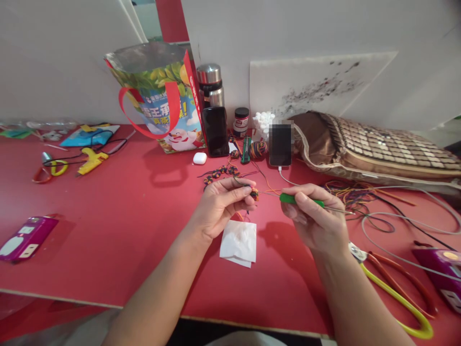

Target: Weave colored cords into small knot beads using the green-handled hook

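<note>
Found the left hand with thumb and fingers pinched together on a small knotted bundle of dark and orange cord, held above the middle of the flat red worktop and partly hidden by those fingers. Found the right hand clamped around a slim metal tool with a green handle. Traced the thin shaft from the handle towards the bundle; could not tell contact from a narrow gap at the tip.

Noted below the hands a folded white paper tissue, lying flat. Recorded just behind the left hand a curved chain of multicoloured knotted beads. Logged farther back a round ball of multicoloured thread, a green and black utility knife, a small white rounded case, and an upright black phone in front of a tall steel flask.

Observed to the left a large printed shopping bag with red handles and a yellow plastic glue gun.

Noted more crowding on the right: a loose tangle of multicoloured cords behind the right hand, a brown tile-patterned fabric bag beyond, and pliers with one red and one yellow grip close beside the right arm.
</note>
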The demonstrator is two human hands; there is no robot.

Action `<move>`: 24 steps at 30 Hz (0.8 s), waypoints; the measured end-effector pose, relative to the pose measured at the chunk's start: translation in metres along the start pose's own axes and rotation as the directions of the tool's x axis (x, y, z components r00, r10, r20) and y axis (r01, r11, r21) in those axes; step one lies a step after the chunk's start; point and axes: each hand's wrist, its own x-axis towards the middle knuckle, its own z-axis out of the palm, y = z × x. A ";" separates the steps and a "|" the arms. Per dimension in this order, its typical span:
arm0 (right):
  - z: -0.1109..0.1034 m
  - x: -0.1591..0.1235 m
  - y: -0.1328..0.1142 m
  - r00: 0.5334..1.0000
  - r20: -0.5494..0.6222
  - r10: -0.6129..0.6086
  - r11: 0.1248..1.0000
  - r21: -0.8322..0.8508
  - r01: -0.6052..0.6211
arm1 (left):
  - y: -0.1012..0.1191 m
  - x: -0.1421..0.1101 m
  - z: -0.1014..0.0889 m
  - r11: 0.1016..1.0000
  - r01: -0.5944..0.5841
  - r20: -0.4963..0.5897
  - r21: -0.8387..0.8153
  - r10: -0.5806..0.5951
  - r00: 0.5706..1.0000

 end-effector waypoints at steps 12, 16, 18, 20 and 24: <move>-0.003 0.001 -0.001 1.000 0.010 -0.019 1.000 -0.008 0.019 | 0.001 -0.003 0.000 0.994 -0.047 -0.001 0.100 0.048 0.999; -0.002 0.000 -0.001 1.000 0.012 -0.006 1.000 -0.010 0.006 | 0.001 -0.004 0.000 0.990 -0.050 -0.003 0.132 0.051 0.999; -0.002 0.000 -0.001 1.000 0.011 0.004 1.000 -0.010 -0.004 | 0.001 -0.004 0.000 0.989 -0.044 -0.009 0.141 0.046 0.999; -0.002 0.000 -0.001 1.000 0.007 0.005 1.000 -0.010 -0.005 | 0.001 -0.003 0.000 0.990 -0.044 -0.006 0.135 0.045 0.999; 0.000 0.000 -0.002 1.000 -0.007 0.002 1.000 0.005 -0.002 | 0.000 -0.002 -0.001 0.994 -0.047 0.012 0.099 0.046 0.999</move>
